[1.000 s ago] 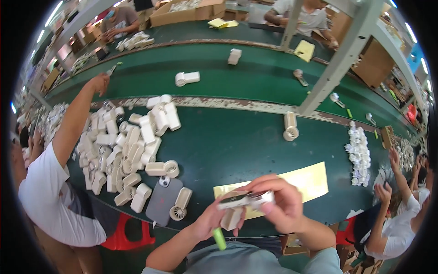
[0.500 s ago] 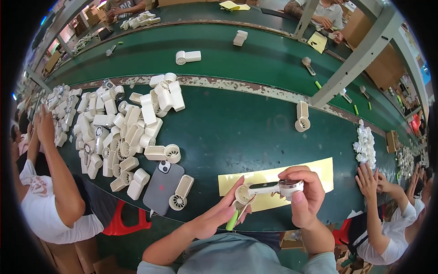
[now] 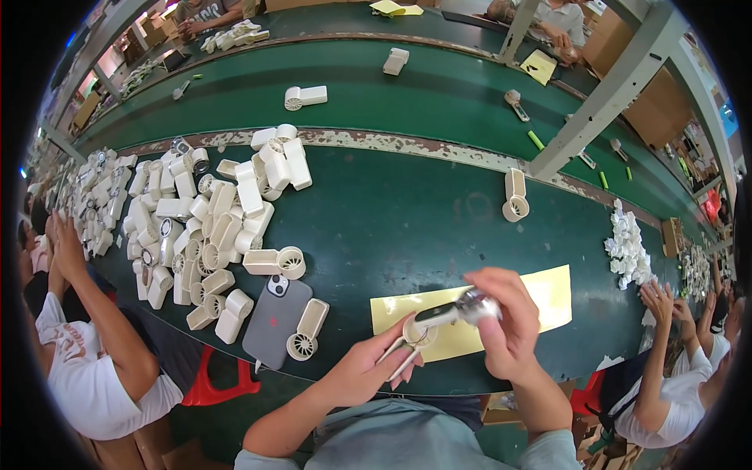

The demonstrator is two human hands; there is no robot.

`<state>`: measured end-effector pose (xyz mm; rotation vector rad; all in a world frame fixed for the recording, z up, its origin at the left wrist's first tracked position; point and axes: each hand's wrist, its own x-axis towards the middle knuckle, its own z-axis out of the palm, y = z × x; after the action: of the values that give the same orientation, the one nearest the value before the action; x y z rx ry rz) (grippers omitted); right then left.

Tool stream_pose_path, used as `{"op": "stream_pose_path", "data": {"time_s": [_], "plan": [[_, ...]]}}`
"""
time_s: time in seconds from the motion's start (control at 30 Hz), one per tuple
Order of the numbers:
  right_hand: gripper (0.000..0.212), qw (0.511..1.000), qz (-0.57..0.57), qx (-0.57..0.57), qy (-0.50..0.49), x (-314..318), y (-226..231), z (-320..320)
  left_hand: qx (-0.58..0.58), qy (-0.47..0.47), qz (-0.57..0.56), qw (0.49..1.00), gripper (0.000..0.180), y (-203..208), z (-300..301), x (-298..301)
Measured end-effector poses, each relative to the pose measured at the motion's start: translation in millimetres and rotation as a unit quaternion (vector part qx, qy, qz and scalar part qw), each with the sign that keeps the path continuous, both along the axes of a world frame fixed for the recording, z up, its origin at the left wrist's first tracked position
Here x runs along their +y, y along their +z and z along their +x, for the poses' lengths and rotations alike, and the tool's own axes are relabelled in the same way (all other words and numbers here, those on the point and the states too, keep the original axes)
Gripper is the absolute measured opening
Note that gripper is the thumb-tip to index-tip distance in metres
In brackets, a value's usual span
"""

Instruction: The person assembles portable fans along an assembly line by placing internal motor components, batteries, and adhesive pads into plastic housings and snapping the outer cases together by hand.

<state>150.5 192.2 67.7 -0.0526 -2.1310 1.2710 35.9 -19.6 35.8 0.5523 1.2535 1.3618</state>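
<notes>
My left hand [image 3: 374, 364] is closed on a cream handheld fan housing [image 3: 420, 332], its round end pointing away from me and its open handle toward me. Thin wires show at the round end. In my right hand [image 3: 509, 325] is the other fan half [image 3: 439, 315], with a dark strip along its handle and a shiny round head; motion blurs that head. Its handle end reaches the housing's round rim; whether they touch I cannot tell. Beneath both hands lies a yellow sheet [image 3: 540, 301]. The green cylinder in the left hand is hidden now.
A heap of cream fan housings [image 3: 223, 223] covers the left, beside a grey phone [image 3: 274, 325] and a single housing [image 3: 309, 327]. Another housing [image 3: 515, 196] lies at the right. A metal post [image 3: 599, 98] rises before the green belt [image 3: 352, 66]. Co-workers sit on both sides.
My right hand has tilted its fan half and brought it slightly left and nearer the left hand. The green cylinder has gone out of sight. My view has shifted slightly.
</notes>
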Motion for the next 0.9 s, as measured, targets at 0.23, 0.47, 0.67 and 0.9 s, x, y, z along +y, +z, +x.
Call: {"op": "stream_pose_path", "data": {"time_s": [0.23, 0.47, 0.67, 0.9], "plan": [[0.037, 0.972, 0.138, -0.108, -0.155, -28, -22, -15, -0.058, 0.192, 0.088, 0.976, 0.030, -33, -20, 25], [0.029, 0.978, 0.108, -0.158, -0.078, -104, -48, -5, 0.037, 0.205, 0.071, 0.975, 0.030, -44, -24, 31], [0.030, 0.968, 0.093, -0.206, -0.107, -112, -54, -17, 0.138, 0.187, 0.021, 0.972, 0.027, -46, -24, 35], [0.023, 0.982, -0.027, -0.188, 0.017, -79, -18, 11, 0.133, 0.165, 0.042, 0.976, 0.027, -49, -28, 35]]}}
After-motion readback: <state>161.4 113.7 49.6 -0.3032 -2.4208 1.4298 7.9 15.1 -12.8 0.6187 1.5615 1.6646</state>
